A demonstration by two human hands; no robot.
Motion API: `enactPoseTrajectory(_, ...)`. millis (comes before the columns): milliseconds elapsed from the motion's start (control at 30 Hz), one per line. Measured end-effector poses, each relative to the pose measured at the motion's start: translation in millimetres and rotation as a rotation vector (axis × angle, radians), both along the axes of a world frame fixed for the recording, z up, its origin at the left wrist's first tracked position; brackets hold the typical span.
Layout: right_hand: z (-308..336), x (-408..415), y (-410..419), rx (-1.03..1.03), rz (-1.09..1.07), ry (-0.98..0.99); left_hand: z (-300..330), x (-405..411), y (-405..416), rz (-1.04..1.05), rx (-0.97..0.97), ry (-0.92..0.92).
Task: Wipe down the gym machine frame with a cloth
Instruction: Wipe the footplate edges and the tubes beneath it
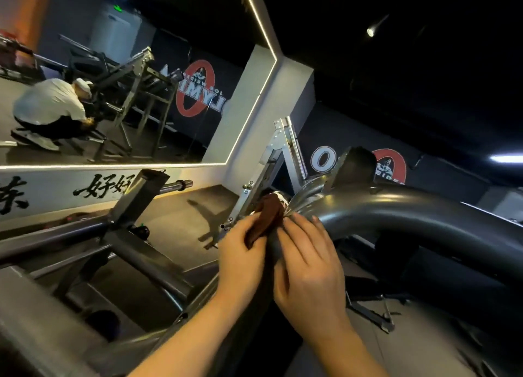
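Observation:
A dark brown cloth (267, 216) lies against a dark bar of the grey gym machine frame (410, 215), just below where a thick curved tube joins it. My left hand (240, 259) grips the cloth's lower end from the left side of the bar. My right hand (308, 266) lies on the right side of the same bar, fingers extended along it and touching the cloth's edge. The bar between my hands is mostly hidden.
Grey frame beams (141, 252) cross at lower left, with a barbell sleeve (177, 184) sticking out behind them. A large wall mirror (127, 93) at upper left reflects a crouching person. A perforated upright (280, 150) rises behind the cloth. Dark floor lies on the right.

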State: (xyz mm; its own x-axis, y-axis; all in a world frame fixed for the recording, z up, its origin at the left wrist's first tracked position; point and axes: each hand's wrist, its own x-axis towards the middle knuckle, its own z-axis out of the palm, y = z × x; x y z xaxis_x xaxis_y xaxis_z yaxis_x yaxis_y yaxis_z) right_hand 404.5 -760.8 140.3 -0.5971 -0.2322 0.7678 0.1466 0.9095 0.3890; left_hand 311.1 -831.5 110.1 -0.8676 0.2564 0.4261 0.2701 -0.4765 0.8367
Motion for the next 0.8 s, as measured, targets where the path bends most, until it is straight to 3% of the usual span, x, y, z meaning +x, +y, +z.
enactPoseTrajectory(167, -13.1, -3.8, 10.1, 0.05, 0.017, 0.069, -36.4, -3.3, 16.4, 0.019, 0.186, -0.029)
enactPoseTrajectory(433, -20.7, -6.6, 7.2, 0.056, 0.006, 0.129, -101.2, 1.8, 27.0, 0.1, 0.046, -0.248)
enactPoseTrajectory(667, -30.1, -6.0, 2.5, 0.106, -0.054, 0.093, -80.9, 13.6, 15.4, 0.026, 0.254, -0.091)
enactPoseTrajectory(733, -28.9, -1.0, 2.9, 0.136, -0.038, 0.045, -86.7, 12.5, 13.9, -0.007, 0.231, -0.264)
enactPoseTrajectory(800, -28.4, 6.0, 3.9, 0.155, -0.024, -0.006, -95.6, 11.7, 16.6, 0.016, 0.086, -0.563)
